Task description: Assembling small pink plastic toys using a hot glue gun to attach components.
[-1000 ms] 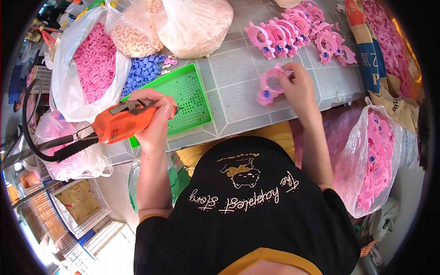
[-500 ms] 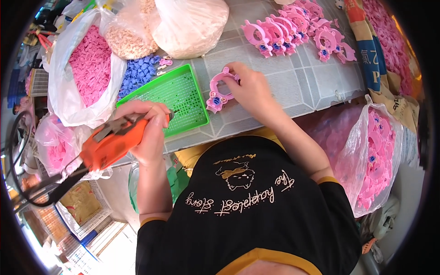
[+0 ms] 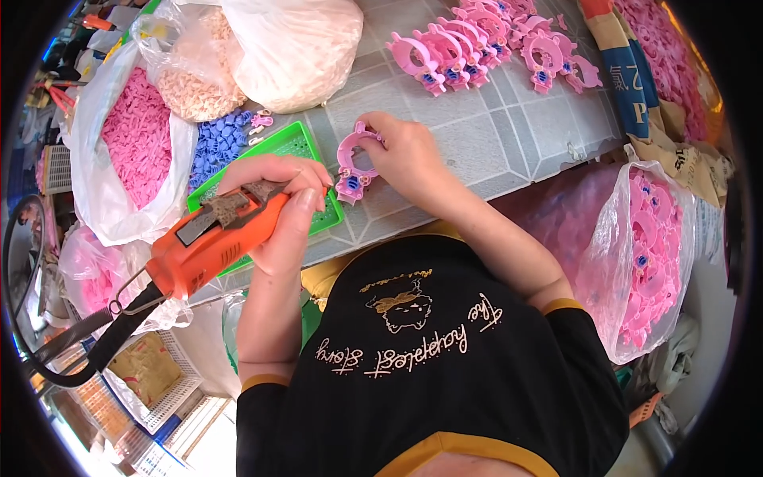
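My left hand [image 3: 278, 187] is wrapped round an orange electric screwdriver [image 3: 218, 242], its black cord trailing to the lower left. The screwdriver's front end is covered by my fingers and points towards a pink plastic ring [image 3: 346, 163] with rounded bumps and a blue piece at its near end. My right hand [image 3: 407, 155] pinches that ring by its right side, with the ring resting on or just above the table. Under my left hand sits a green tray [image 3: 298, 131] holding small dark bits, partly hidden by the hand and tool.
Similar pink rings [image 3: 465, 48] stand in a row at the far right. Loose blue pieces [image 3: 221, 139] lie beyond the tray, near a bag of pink parts [image 3: 137, 135] and a bag of pale parts [image 3: 298, 48]. A clear bag of pink rings [image 3: 648, 254] hangs off the table's right.
My left hand has brought the screwdriver rightwards across the tray, closer to the pink ring. My right hand keeps its pinch on the ring. The whole view has shifted slightly.
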### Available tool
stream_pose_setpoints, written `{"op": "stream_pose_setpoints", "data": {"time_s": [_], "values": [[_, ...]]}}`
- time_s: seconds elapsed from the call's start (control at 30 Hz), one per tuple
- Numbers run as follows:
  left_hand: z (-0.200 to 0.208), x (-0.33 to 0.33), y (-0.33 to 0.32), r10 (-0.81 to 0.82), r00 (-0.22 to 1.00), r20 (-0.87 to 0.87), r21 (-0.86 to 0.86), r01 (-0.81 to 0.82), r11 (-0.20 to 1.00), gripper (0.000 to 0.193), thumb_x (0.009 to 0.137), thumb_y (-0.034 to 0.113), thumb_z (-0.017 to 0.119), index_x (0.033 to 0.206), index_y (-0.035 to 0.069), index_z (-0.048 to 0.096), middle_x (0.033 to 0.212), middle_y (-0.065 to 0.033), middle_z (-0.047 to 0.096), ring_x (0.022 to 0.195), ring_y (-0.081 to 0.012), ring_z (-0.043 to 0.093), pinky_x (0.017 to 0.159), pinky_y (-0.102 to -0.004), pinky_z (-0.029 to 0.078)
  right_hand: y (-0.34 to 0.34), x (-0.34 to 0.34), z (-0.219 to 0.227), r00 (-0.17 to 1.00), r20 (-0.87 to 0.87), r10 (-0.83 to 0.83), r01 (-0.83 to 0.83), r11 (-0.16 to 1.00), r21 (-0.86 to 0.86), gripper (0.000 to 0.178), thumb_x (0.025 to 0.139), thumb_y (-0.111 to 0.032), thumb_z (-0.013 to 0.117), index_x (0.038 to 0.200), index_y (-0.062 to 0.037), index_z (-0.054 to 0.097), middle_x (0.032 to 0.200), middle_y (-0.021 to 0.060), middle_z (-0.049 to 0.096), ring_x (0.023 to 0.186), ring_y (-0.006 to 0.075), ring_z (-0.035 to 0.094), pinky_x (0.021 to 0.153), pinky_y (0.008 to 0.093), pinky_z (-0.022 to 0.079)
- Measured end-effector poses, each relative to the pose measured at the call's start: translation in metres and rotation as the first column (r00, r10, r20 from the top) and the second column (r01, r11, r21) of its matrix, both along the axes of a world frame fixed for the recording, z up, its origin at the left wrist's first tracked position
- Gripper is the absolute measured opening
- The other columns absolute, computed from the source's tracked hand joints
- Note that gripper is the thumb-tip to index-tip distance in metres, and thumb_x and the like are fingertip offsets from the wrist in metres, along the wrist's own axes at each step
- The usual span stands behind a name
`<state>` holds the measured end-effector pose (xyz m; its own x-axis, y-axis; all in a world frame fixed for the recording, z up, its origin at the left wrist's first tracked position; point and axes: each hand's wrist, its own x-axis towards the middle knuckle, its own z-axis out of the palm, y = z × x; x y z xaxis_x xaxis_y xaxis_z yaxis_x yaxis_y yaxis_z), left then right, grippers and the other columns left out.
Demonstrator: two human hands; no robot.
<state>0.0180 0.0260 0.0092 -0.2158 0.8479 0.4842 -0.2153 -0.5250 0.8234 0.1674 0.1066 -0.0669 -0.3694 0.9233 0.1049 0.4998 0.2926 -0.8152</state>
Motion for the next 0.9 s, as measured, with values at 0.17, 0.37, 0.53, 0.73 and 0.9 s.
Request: {"op": "stream_pose_setpoints", "data": {"time_s": [0.17,0.37,0.53,0.73,0.9], "values": [[-0.010,-0.004,0.005,-0.037,0.993,-0.108,-0.016,0.035,0.999,0.023,0.081,-0.002,0.058,0.103,-0.001,0.052,0.066,-0.0087,0.055,0.060,-0.0192,0.054,0.069,-0.0404,0.050,0.002,0.000,-0.002,0.999,0.045,0.005,-0.006,1.000,0.008,0.022,0.085,-0.018,0.066,0.104,-0.0064,0.067,0.087,0.0187,0.070,0.082,0.0384,0.067,0.073,0.0451,0.053],[-0.012,-0.005,0.006,-0.064,0.990,-0.124,-0.081,0.054,0.995,0.021,0.079,-0.003,0.061,0.099,0.001,0.053,0.072,-0.0096,0.058,0.062,-0.0170,0.056,0.068,-0.0353,0.050,0.001,-0.004,-0.006,0.998,0.056,0.001,-0.003,0.999,0.038,0.021,0.084,-0.018,0.065,0.102,-0.0066,0.067,0.086,0.0182,0.070,0.081,0.0383,0.067,0.073,0.0461,0.053],[-0.013,-0.006,0.011,-0.087,0.939,-0.333,-0.166,0.033,0.986,0.020,0.079,-0.002,0.060,0.095,0.002,0.049,0.069,-0.0086,0.054,0.059,-0.0181,0.053,0.069,-0.0392,0.050,0.001,-0.003,-0.007,0.999,0.054,0.003,-0.005,0.999,0.046,0.021,0.084,-0.019,0.066,0.101,-0.0059,0.067,0.086,0.0182,0.070,0.081,0.0383,0.067,0.073,0.0461,0.053],[-0.017,0.000,0.007,0.044,0.942,-0.334,-0.112,-0.086,0.990,0.026,0.080,-0.001,0.057,0.105,0.001,0.048,0.068,-0.0083,0.053,0.059,-0.0180,0.052,0.069,-0.0400,0.049,0.000,-0.003,-0.004,0.999,0.034,0.009,-0.011,0.998,0.059,0.021,0.084,-0.018,0.066,0.101,-0.0046,0.068,0.086,0.0186,0.070,0.082,0.0383,0.067,0.072,0.0454,0.053],[0.003,-0.009,-0.006,0.146,0.985,-0.090,0.012,-0.146,0.989,0.030,0.080,-0.011,0.056,0.107,-0.001,0.046,0.067,-0.0081,0.053,0.060,-0.0194,0.056,0.066,-0.0362,0.052,0.002,0.000,-0.008,0.999,0.014,0.040,-0.040,0.997,0.068,0.022,0.085,-0.017,0.066,0.103,-0.0041,0.068,0.088,0.0192,0.069,0.083,0.0378,0.067,0.072,0.0443,0.053]]}}
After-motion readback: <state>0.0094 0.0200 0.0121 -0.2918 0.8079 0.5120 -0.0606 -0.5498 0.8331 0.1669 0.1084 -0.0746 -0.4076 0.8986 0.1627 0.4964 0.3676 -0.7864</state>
